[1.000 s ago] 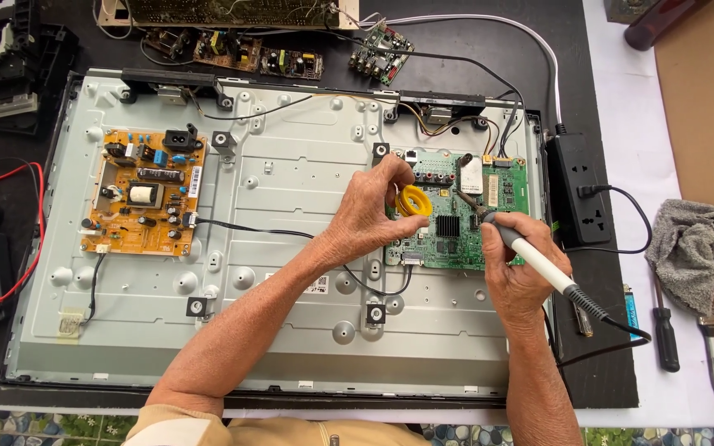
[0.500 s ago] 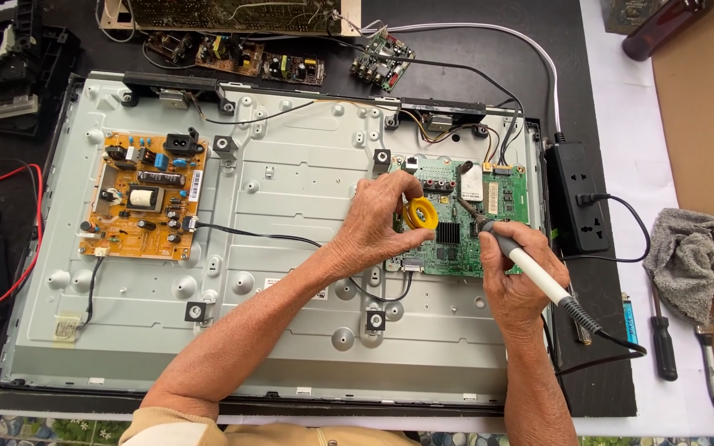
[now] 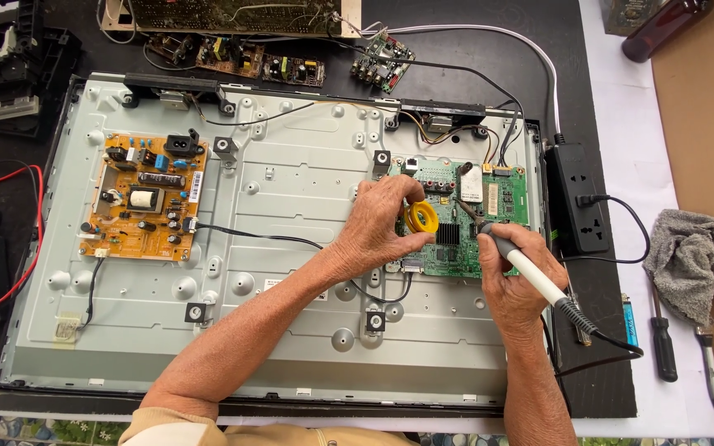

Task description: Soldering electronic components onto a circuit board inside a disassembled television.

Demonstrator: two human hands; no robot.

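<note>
Green circuit board (image 3: 489, 235) sits at three o'clock on the metal panel (image 3: 291, 190), touching its right edge. The left hand (image 3: 386, 223) pinches a yellow spool (image 3: 421, 218); the right hand (image 3: 514, 272) grips a soldering iron (image 3: 530, 272), bare panel lying open at nine o'clock.

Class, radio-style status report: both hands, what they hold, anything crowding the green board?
Left hand pinching yellow spool over green board. Right hand gripping soldering iron, tip on board. Black cable loops under the left hand.
</note>
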